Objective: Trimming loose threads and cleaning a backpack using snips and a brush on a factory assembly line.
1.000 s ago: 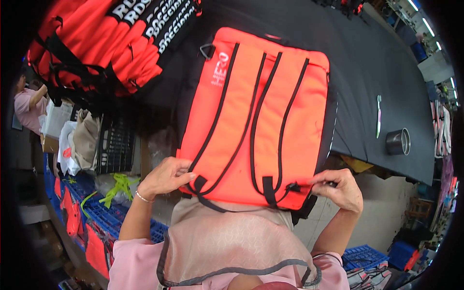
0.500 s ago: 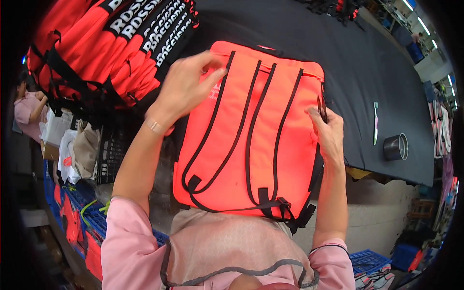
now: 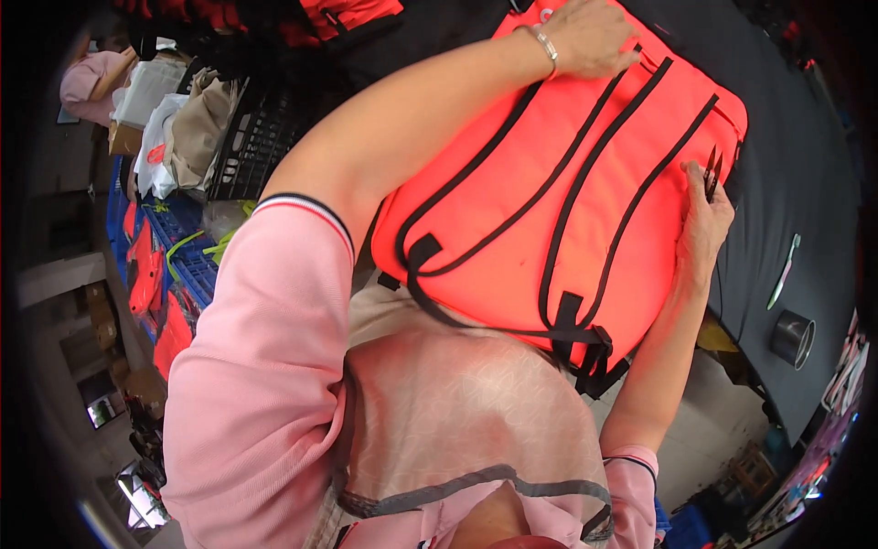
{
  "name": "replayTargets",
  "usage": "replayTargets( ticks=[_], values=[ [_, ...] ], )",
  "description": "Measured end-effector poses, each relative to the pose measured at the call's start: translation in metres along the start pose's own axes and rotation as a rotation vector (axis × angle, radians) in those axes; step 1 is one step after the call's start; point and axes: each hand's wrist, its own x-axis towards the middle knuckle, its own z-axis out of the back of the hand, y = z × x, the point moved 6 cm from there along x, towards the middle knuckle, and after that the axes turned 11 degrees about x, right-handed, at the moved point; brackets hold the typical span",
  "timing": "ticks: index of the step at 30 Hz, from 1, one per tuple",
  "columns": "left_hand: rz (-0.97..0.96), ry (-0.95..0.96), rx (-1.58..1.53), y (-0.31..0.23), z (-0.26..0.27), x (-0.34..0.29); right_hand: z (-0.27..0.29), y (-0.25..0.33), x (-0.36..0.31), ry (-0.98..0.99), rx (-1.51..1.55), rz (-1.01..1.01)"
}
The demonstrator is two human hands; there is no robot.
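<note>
A bright red-orange backpack [image 3: 498, 261] lies with its black-edged shoulder straps facing up, its lower end against my body. My left hand [image 3: 590, 41] reaches across to the far top of the bag. Its fingers are bent, with the tips at the upper end of a strap; whatever they pinch is hidden. At the right side of the bag, my right hand [image 3: 704, 220] is closed around small dark thread snips [image 3: 712, 176]. Their two pointed tips stick up past the fingers, slightly apart.
To the right, a toothbrush [image 3: 784, 272] and a metal cup [image 3: 792, 339] sit on the black-covered table [image 3: 764, 242]. A black crate [image 3: 247, 137], bundled cloth [image 3: 203, 128] and blue baskets [image 3: 187, 252] are on the left. More red bags [image 3: 352, 14] lie at the far left.
My view has turned, so the backpack appears higher and further right. My left hand has moved right across the top of the bag. My right hand still holds the snips.
</note>
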Motion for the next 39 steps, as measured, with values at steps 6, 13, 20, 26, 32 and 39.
replayTargets(
  ticks=[6, 13, 20, 26, 32, 39],
  values=[
    [0.037, 0.07, -0.05, -0.032, -0.011, -0.054, 0.01, -0.006, -0.001, -0.006, 0.007, 0.013],
    [0.153, 0.101, -0.2, -0.043, -0.012, -0.091, 0.026, -0.006, -0.002, 0.009, 0.268, -0.151],
    [0.137, 0.14, -0.212, -0.051, -0.011, -0.081, 0.115, 0.036, 0.032, -0.367, -0.204, 0.08],
    [0.15, 0.168, -0.232, -0.043, -0.015, -0.084, 0.122, -0.001, 0.078, -0.284, -0.534, 0.186],
    [0.2, 0.188, -0.186, -0.043, -0.008, -0.083, 0.217, 0.017, 0.063, -0.674, -1.192, 0.32],
    [0.225, 0.199, -0.278, -0.044, 0.014, -0.052, 0.292, -0.015, 0.069, -0.642, -1.186, 0.031]
  ],
)
